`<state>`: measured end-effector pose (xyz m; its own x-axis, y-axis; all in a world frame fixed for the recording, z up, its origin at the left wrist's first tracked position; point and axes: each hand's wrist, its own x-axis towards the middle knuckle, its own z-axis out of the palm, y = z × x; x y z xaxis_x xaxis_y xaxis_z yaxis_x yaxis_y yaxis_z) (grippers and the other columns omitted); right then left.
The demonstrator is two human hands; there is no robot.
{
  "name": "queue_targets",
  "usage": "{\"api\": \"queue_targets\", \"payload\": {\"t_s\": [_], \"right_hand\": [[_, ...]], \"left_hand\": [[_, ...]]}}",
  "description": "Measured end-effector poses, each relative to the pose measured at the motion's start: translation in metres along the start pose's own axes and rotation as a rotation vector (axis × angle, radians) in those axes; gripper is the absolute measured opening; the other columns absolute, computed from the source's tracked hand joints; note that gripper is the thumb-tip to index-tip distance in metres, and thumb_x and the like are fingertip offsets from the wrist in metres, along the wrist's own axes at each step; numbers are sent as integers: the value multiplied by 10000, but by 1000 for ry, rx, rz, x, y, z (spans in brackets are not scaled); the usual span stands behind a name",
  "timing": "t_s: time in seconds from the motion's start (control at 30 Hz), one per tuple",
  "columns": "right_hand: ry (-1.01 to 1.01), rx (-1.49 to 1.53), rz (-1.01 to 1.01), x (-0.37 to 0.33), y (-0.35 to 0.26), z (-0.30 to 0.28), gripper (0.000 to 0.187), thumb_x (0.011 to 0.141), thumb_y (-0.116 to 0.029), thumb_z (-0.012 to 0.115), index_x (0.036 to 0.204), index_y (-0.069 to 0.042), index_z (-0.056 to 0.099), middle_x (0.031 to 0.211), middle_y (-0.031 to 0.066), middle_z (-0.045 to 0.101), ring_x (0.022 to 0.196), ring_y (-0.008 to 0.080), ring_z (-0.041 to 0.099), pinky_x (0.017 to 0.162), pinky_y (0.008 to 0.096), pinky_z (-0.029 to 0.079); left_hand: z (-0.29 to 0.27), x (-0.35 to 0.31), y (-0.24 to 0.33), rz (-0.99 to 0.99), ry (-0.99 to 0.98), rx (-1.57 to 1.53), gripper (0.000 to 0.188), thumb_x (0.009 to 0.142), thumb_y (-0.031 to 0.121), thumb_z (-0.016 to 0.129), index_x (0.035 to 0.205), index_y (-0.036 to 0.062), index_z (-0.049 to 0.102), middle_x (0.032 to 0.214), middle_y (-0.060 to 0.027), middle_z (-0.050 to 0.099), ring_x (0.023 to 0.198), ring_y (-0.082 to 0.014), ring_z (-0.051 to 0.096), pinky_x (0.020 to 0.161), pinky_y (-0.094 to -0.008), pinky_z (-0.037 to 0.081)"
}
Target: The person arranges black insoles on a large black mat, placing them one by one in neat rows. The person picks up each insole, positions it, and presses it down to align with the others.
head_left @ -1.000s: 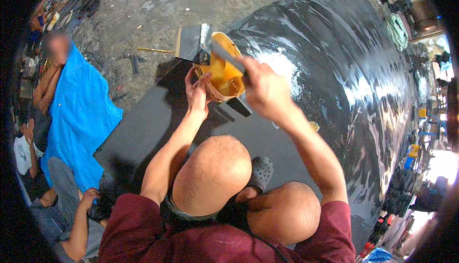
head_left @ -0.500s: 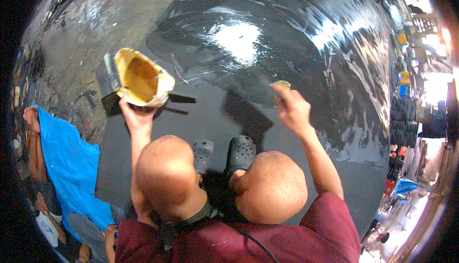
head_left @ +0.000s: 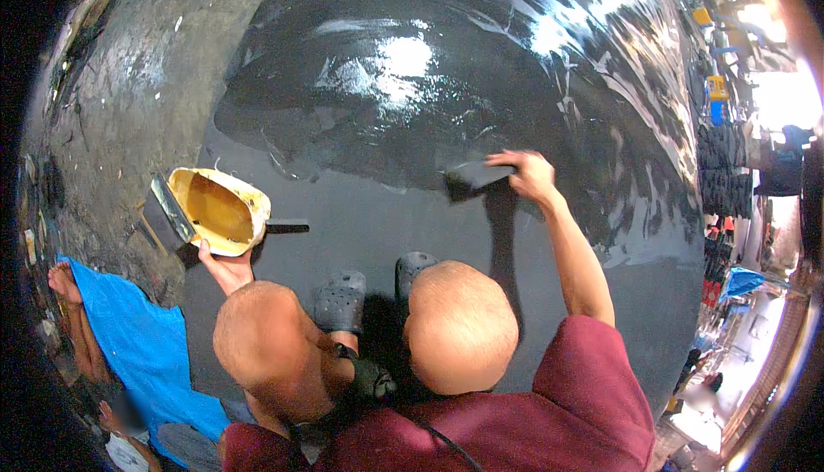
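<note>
My left hand (head_left: pixel 225 270) grips the near underside of a cut-open plastic tub (head_left: pixel 257 214), yellowish inside with a brown coating. Against the tub's left rim leans a broad flat scraper (head_left: pixel 169 210); how it is held there is hidden. Out to the right, my right hand (head_left: pixel 532 176) is closed on a dark wide-bladed scraper (head_left: pixel 472 178), blurred by motion. Its blade is over the large dark grey sheet (head_left: pixel 369 206), near where matt grey meets a wet, glossy black area; contact is unclear.
My clogs (head_left: pixel 341 300) are on the sheet between my knees. Stained bare floor (head_left: pixel 146 69) borders it at left. A blue cloth (head_left: pixel 137 326) lies at lower left, beside another person's foot (head_left: pixel 64 281). Shelves and assorted goods (head_left: pixel 721 167) line the right side.
The tub has moved left and toward me within the view. My right hand has turned, and its scraper now shows broadside, pointing left. My knees have shifted left in the picture.
</note>
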<state>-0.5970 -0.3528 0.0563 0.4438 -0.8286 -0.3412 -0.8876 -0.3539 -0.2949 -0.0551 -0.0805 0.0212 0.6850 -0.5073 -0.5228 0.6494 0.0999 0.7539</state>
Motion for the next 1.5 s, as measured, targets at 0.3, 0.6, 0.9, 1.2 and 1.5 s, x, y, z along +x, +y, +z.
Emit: {"api": "queue_targets", "payload": {"t_s": [0.3,0.6,0.9,1.2,1.5], "right_hand": [[284,-299,540,11,-121,76,525,916,-147,563,1416,-90,414,1063,143,633,773,352,707,619,461,592],[225,28,80,49,-262,101,641,808,-104,654,1413,-71,443,1114,195,665,881,344,718,650,459,585],[-201,883,-201,78,-271,-96,557,936,-196,630,1422,9,454,1204,147,644,1052,261,612,946,385,488],[-27,681,-682,50,-394,-194,383,962,-191,586,1273,22,519,1058,192,676,955,232,659,860,373,518],[457,-256,-815,40,-344,-21,631,790,-176,683,1391,-99,505,1357,94,574,995,262,626,727,396,582]], "left_hand": [[-16,13,-14,-9,144,-57,800,864,552,617,1534,230,322,1527,-78,413,1342,-298,479,1062,-533,461],[-23,16,-9,-30,83,-24,792,837,496,658,1508,200,359,1494,-82,441,1336,-310,476,1042,-536,476],[55,-21,26,60,-45,121,670,869,260,664,1454,231,341,1361,-88,473,1237,-284,512,861,-536,557],[115,-26,8,51,-145,152,769,792,381,718,1444,194,355,1367,-88,439,1276,-276,452,871,-549,509],[129,-20,-6,1,-24,-50,715,827,440,709,1428,246,375,1399,-64,451,1242,-287,510,826,-539,554]]}}
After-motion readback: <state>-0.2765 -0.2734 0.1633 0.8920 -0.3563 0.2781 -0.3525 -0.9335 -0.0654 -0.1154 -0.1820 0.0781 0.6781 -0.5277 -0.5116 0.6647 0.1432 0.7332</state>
